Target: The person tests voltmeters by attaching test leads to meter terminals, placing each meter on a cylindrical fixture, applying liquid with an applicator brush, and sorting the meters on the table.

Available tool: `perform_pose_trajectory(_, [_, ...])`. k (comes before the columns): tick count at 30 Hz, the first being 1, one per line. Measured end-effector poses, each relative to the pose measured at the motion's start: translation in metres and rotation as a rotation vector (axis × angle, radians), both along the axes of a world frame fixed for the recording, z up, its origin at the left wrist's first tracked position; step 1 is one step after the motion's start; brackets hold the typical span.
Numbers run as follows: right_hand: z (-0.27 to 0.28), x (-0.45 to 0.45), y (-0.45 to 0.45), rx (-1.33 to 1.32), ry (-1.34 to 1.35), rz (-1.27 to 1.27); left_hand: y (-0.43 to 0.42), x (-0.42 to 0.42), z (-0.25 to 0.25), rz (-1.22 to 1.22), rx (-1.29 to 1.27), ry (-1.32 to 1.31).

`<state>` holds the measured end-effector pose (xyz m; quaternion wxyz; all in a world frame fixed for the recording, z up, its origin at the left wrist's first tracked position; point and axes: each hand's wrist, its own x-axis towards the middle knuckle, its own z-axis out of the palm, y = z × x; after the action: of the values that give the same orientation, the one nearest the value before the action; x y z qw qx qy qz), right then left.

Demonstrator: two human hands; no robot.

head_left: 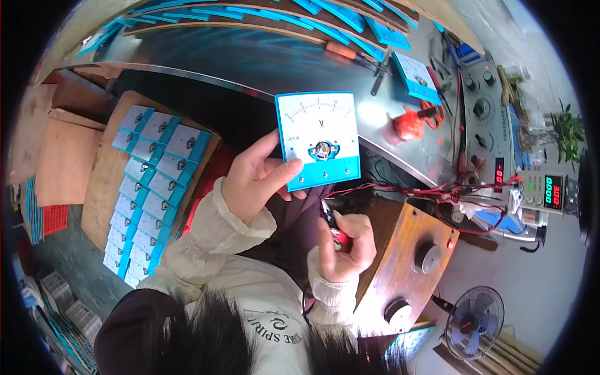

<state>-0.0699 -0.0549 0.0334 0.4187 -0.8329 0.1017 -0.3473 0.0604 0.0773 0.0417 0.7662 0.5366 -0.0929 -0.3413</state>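
My left hand (253, 181) grips a blue-and-white voltmeter (320, 134) by its lower left edge, thumb on the front. Its face carries a curved scale and the letter V, with an exposed round movement below and several small terminals along the blue strip. Lower down and to the right, my right hand (347, 247) is closed around red and black test leads (329, 215), a pale tip poking out above the fingers. Their exact ends are partly hidden by the fingers. The tip is apart from the meter.
Similar meters (156, 165) lie in rows on a board at left. On the metal bench (250, 62) are another meter (415, 76), a red-orange object (408, 124) and a screwdriver (379, 75). A power supply (542, 192), wooden knob box (406, 262) and fan (467, 322) stand right.
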Motion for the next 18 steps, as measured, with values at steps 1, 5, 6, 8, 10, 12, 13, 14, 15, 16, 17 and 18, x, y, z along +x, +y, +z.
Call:
perform_pose_trajectory(1, [0.001,0.001,0.003,0.02,0.003,0.017,-0.004,-0.004,-0.004,-0.017,-0.006,0.01])
perform_pose_trajectory(5, [-0.011,0.007,0.006,0.029,0.099,0.043,-0.012,-0.015,-0.013,0.002,-0.151,-0.03])
perform_pose_trajectory(6, [-0.012,0.008,0.01,0.032,0.1,0.042,-0.015,-0.018,-0.016,0.028,-0.157,-0.084])
perform_pose_trajectory(8, [-0.012,0.01,0.015,0.113,0.141,-0.05,-0.014,-0.017,-0.017,0.046,-0.152,-0.134])
perform_pose_trajectory(10, [-0.017,0.008,0.014,0.094,0.139,-0.029,-0.012,-0.01,-0.022,0.008,-0.148,-0.082])
perform_pose_trajectory(12, [-0.017,0.006,0.016,0.074,0.132,-0.009,-0.01,-0.005,-0.025,-0.03,-0.147,-0.034])
perform_pose_trajectory(13, [-0.014,0.004,0.019,0.333,0.12,-0.034,-0.009,-0.004,-0.026,-0.035,-0.136,0.01])
perform_pose_trajectory(14, [-0.012,0.001,0.021,0.591,0.108,-0.06,-0.008,-0.003,-0.028,-0.039,-0.125,0.054])
perform_pose_trajectory(15, [-0.016,-0.002,0.018,0.572,0.091,-0.044,-0.006,0.0,-0.03,-0.037,-0.123,0.056])
perform_pose_trajectory(16, [-0.028,-0.006,0.011,0.585,0.041,-0.026,-0.003,0.002,-0.034,-0.065,-0.091,0.059])
perform_pose_trajectory(17, [-0.032,-0.006,0.006,0.596,-0.01,-0.009,-0.002,0.003,-0.035,-0.094,-0.059,0.061])
perform_pose_trajectory(18, [-0.032,-0.008,0.002,0.555,-0.013,-0.018,-0.003,0.002,-0.035,-0.094,-0.057,0.061])
